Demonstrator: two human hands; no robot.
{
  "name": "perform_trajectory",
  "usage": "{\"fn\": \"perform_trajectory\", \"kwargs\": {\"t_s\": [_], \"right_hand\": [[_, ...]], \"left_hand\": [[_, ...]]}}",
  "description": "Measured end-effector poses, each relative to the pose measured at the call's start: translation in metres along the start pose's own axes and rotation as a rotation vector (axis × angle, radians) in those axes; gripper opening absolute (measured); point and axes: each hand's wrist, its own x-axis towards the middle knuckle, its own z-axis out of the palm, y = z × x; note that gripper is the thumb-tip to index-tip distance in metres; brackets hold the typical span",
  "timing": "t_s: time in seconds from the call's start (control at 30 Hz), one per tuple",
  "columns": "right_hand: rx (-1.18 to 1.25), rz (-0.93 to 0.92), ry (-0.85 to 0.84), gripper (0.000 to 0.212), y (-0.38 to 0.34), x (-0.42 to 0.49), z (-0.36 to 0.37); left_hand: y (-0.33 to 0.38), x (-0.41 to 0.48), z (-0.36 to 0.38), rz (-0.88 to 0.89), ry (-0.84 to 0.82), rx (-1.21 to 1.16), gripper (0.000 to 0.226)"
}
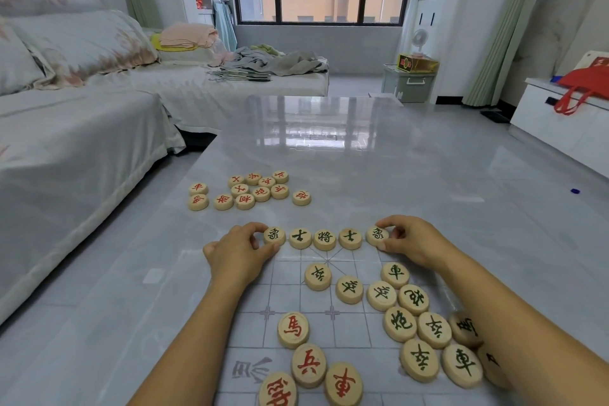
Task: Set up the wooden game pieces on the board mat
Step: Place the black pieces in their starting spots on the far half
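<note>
Five green-lettered pieces are lined up at the far edge of the board mat [286,294], and the row is held at both ends.
The left end piece [274,236] is pinched by the left hand [240,254] and the right end piece [376,235] by the right hand [412,241], with fingers curled. Loose pieces [395,306] are scattered nearer on the mat, and a red-lettered cluster [253,191] is seen farther out on the table [412,158].

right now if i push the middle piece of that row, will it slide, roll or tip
The middle piece lies flat and squat, so it would likely slide, not tip or roll. The mat looks smooth, so probably little drag. Close neighbours may get nudged sideways.
</note>
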Motion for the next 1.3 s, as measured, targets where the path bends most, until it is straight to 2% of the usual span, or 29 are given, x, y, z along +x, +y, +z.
{"fn": "perform_trajectory", "kwargs": {"t_s": [0.17, 0.3, 0.6, 0.7, 0.8, 0.97, 1.13, 1.2, 1.3], "right_hand": [[-0.007, -0.008, -0.014, 0.046, 0.0, -0.001, 0.001], [0.08, -0.02, -0.03, 0.056, -0.002, -0.01, -0.008], [0.311, -0.01, 0.174, 0.023, -0.002, -0.084, -0.05], [0.246, 0.047, 0.106, 0.02, 0.005, -0.107, -0.057], [0.064, 0.097, 0.022, 0.022, 0.012, -0.112, -0.065], [-0.041, 0.12, -0.013, 0.017, 0.017, -0.112, -0.074], [-0.088, 0.136, -0.124, 0.016, 0.021, -0.112, -0.07], [-0.097, 0.137, -0.133, 0.016, 0.021, -0.112, -0.07], [-0.089, 0.148, -0.145, 0.016, 0.021, -0.113, -0.07]], "left_hand": [[-0.001, 0.0, -0.001, -0.017, -0.011, -0.052, 0.044], [0.0, 0.0, -0.002, -0.036, -0.009, -0.087, 0.049], [0.002, -0.002, -0.006, -0.077, -0.044, -0.222, 0.052], [0.003, -0.002, -0.009, -0.085, -0.075, -0.269, 0.052], [0.002, 0.001, -0.017, -0.118, -0.095, -0.341, 0.056], [0.009, 0.0, -0.03, -0.057, 0.018, -0.369, 0.042], [0.039, -0.02, -0.037, 0.157, -0.266, -0.401, 0.021], [0.047, -0.026, -0.038, 0.259, -0.394, -0.312, 0.023], [0.052, -0.029, -0.036, 0.367, -0.481, -0.146, 0.031]]}}
